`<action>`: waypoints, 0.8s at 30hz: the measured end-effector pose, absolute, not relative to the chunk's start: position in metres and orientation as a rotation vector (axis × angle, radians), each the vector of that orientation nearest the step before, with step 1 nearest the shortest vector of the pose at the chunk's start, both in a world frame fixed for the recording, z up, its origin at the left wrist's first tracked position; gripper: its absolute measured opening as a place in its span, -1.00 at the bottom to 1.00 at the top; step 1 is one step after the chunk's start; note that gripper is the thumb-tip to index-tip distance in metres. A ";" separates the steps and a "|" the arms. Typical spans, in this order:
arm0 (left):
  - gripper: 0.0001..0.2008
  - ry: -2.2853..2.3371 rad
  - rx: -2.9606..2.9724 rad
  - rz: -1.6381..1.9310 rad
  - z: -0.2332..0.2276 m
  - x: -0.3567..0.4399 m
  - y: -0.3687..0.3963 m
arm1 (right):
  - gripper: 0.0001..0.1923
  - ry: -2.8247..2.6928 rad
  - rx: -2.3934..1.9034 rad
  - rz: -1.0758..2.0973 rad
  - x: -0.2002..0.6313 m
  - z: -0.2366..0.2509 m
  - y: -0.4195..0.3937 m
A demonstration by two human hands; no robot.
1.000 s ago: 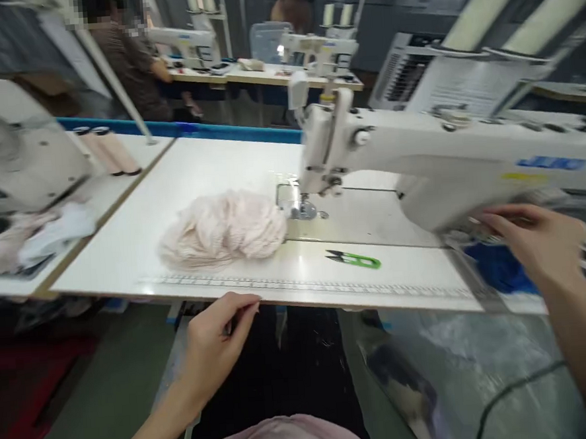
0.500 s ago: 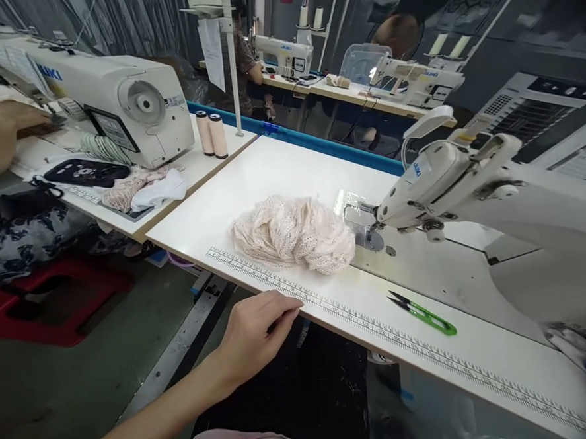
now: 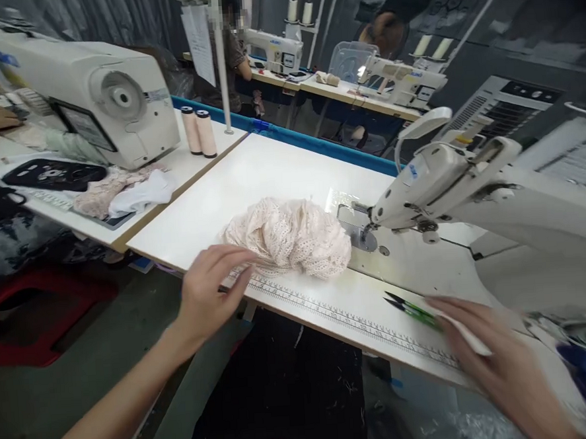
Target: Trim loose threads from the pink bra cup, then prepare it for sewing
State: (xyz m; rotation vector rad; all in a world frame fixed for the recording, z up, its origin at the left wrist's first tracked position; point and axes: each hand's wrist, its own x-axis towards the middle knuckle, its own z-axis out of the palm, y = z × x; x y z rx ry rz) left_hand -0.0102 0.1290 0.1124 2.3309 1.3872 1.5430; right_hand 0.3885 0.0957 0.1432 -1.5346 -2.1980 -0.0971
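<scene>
- looking through the head view, the right hand is smeared with motion blur at the lower right, so honestly can't tell if it's gripping anything. there's a pale strip across its fingers but no idea what that is
- its fingertips sit right by the green thread snips, which lie on the table's front edge just behind the printed ruler strip. touching or not, can't say
- left hand is loose and open, holding nothing, fingers stretched toward the lace pile, tips at its near edge on the ruler strip
- lace pile is a cream, crumpled heap, mid-table, just left of the sewing machine's needle plate
- sewing machine's body is cut off at the right
- neighbouring table on the left has two thread cones, another machine and some fabric scraps
</scene>
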 end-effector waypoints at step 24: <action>-0.74 0.827 3.358 0.399 0.167 -0.009 0.235 | -0.78 -1.968 -1.435 0.572 0.277 0.125 0.172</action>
